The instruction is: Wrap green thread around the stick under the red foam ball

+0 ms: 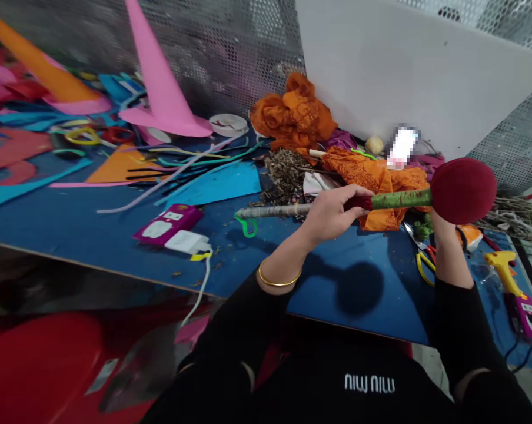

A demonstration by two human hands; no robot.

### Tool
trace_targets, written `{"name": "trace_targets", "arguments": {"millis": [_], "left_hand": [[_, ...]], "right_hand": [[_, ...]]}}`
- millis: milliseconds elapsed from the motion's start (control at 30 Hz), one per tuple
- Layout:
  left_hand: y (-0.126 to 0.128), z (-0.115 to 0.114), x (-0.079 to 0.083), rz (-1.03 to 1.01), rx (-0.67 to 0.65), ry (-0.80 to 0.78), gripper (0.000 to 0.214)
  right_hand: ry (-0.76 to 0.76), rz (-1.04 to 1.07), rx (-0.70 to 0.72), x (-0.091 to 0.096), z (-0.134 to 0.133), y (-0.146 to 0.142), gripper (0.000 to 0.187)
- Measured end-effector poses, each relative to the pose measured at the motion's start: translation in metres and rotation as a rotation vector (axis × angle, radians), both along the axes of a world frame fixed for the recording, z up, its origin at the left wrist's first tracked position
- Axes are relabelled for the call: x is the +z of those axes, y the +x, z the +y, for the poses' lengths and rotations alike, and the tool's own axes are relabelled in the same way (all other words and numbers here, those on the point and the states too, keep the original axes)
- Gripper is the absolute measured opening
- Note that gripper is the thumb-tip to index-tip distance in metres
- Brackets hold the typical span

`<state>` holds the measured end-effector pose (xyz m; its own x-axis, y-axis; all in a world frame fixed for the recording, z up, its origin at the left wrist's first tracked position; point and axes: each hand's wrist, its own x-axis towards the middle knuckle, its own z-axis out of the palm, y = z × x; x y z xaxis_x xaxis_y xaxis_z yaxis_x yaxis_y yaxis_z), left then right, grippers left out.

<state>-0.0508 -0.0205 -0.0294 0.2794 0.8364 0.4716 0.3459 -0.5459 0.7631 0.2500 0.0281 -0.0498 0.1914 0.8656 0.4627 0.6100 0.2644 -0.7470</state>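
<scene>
A stick with a ball head is held nearly level above the table, with a dark red ball (464,190) at its right end. Below the ball its shaft is wrapped in green (401,199), then dark red, and a grey length (275,211) runs to the left. A bright green loop (248,227) hangs from the far left tip. My left hand (330,213) is closed around the shaft near the dark red part. My right hand (442,227) is up against the underside of the ball, where the green part meets it; its fingers are hidden behind.
Orange patterned cloth (292,112) and dried plant bits (286,176) lie beyond the stick. Scissors (420,253) and a yellow glue gun (504,271) are at right. A purple power strip (169,224) with a white plug, blue sheet (222,182) and pink cone hat (162,88) are left.
</scene>
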Motion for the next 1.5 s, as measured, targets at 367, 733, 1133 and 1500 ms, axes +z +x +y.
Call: {"name": "trace_targets", "arguments": {"millis": [367,733,1133,1500], "left_hand": [[0.001,0.003,0.003,0.004,0.055,-0.018,0.031],[0.003,0.014,-0.004,-0.036,0.11,-0.082,0.028],[0.023,0.011,-0.014,0.048,0.11,-0.157,0.028],[0.032,0.005,-0.022,0.074,0.156,-0.086,0.034]], "right_hand": [[-0.085,0.345,0.606,-0.006,-0.043,-0.1,0.016],[0.33,-0.06,0.567,0.014,-0.079,-0.11,0.022],[0.071,0.682,0.446,0.01,-0.078,-0.136,0.043],[0.018,0.736,0.286,0.02,-0.097,-0.142,0.041]]}}
